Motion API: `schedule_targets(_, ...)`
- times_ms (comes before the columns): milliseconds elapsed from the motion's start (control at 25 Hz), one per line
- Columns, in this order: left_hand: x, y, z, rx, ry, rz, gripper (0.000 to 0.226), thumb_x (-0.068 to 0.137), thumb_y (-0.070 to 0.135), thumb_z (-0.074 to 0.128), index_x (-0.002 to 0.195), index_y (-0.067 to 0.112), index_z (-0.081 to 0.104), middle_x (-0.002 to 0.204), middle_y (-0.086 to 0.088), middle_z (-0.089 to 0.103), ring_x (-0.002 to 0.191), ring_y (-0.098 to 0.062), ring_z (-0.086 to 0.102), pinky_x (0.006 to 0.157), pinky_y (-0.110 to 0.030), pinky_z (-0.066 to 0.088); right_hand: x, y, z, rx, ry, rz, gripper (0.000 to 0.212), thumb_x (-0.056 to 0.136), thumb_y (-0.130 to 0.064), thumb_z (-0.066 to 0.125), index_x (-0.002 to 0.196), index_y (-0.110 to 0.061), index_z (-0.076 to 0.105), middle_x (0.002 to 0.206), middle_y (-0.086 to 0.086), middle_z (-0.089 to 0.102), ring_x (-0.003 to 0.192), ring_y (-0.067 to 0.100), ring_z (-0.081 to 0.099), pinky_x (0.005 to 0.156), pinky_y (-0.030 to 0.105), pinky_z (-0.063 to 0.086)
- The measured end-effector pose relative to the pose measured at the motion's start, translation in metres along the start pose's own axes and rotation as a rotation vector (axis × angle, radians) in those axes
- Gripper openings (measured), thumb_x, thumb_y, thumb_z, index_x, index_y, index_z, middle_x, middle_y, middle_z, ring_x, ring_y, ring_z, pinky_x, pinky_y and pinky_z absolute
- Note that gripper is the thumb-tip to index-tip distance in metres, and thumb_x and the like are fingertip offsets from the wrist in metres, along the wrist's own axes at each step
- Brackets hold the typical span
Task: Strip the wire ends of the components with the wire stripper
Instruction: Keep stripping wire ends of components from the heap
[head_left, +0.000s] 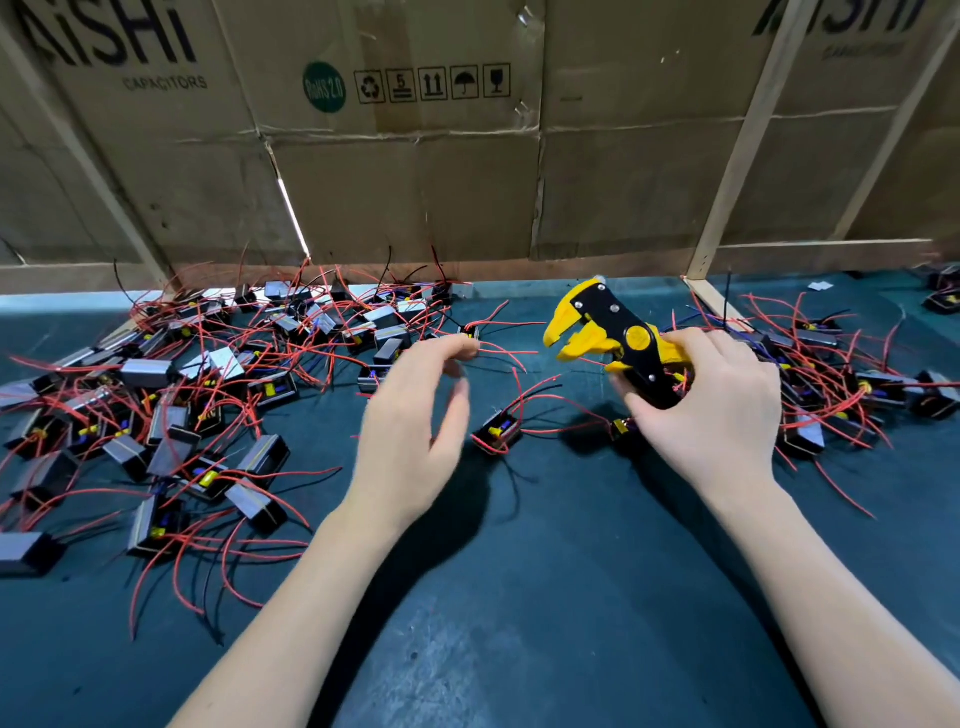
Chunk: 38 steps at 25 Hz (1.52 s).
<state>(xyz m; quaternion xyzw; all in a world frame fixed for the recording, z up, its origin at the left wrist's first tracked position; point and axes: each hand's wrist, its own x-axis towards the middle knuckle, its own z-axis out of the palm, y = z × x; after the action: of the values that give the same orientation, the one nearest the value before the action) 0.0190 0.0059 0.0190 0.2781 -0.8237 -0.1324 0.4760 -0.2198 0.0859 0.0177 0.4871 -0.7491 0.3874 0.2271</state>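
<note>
**Stripper ready, left hand reaching for the next component**

The right hand (711, 410) grips the stripper (618, 345) by its handles, fingers curled round them, holding it above the tabletop (519, 597) right of centre. Its yellow jaws stand apart and point left. The left hand (410, 431) hovers mid-tabletop, fingers loosely spread and holding nothing, the fingertips close to a red wire (504, 353) that leads from a small component (470, 332) toward the back edge. Whether they touch it is too blurred to tell.

A large pile (171, 410) of components lies toward the left edge and a second pile (841, 384) toward the right edge. Two loose ones lie between the hands: one (497, 431) just right of the left hand, another (623, 428) under the right hand.

The step looks like fetching the next piece. To do it well, pinch a single wire near its free end, not a tangle, and lift the component clear of its neighbours. Feed the end squarely into the open jaws to a consistent depth, then squeeze once, firmly. Keep the left fingers behind the jaws, and hold the wire taut so the insulation slides off cleanly without nicking the strands.
</note>
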Motion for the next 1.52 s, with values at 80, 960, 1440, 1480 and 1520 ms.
schedule_targets(80,0.004,-0.017,-0.012,0.300,0.045,-0.079,0.023,0.085,-0.002,0.056,0.104,0.009,0.065,0.104,-0.004,0.064,0.101,-0.025,0.056,0.086,-0.035,0.045,0.000,-0.006,-0.004,0.146,-0.025,-0.021,0.037,0.072,-0.041,0.080,0.096,-0.016,0.067,0.088,0.001,0.066,0.086,0.027,0.061,0.079,0.046,0.046)
schedule_targets(960,0.012,-0.029,-0.031,-0.217,0.014,-0.555,0.020,0.091,-0.004,0.056,0.090,0.010,0.071,0.077,-0.006,0.072,0.059,-0.003,0.061,0.063,-0.011,0.047,-0.003,-0.003,0.008,-0.076,-0.595,0.064,0.058,0.075,-0.065,0.062,0.119,-0.026,0.060,0.112,-0.005,0.066,0.106,0.030,0.057,0.090,0.040,0.047)
schedule_targets(1440,0.004,-0.008,-0.017,-0.537,-0.507,-0.579,0.014,0.095,-0.001,0.054,0.098,0.007,0.065,0.080,-0.008,0.074,0.062,-0.017,0.066,0.055,-0.023,0.048,0.004,-0.017,-0.010,1.226,-0.499,0.257,0.036,0.084,-0.042,0.069,0.104,-0.013,0.063,0.099,0.013,0.071,0.090,0.021,0.067,0.080,0.026,0.052)
schedule_targets(1480,0.003,-0.006,-0.013,-0.390,-0.425,-0.500,0.012,0.093,0.001,0.058,0.093,0.010,0.066,0.075,-0.002,0.071,0.059,-0.011,0.061,0.056,-0.023,0.045,0.005,-0.016,-0.011,1.232,-0.594,0.274,0.036,0.084,-0.038,0.066,0.108,-0.012,0.063,0.103,0.013,0.071,0.094,0.023,0.068,0.082,0.025,0.052)
schedule_targets(1520,0.001,-0.006,-0.009,-0.210,-0.338,-0.418,0.009,0.091,0.006,0.062,0.091,0.014,0.066,0.074,0.004,0.067,0.059,-0.007,0.056,0.060,-0.025,0.043,0.005,-0.016,-0.012,1.203,-0.692,0.289,0.036,0.084,-0.036,0.062,0.112,-0.013,0.063,0.106,0.012,0.071,0.097,0.023,0.068,0.083,0.026,0.052)
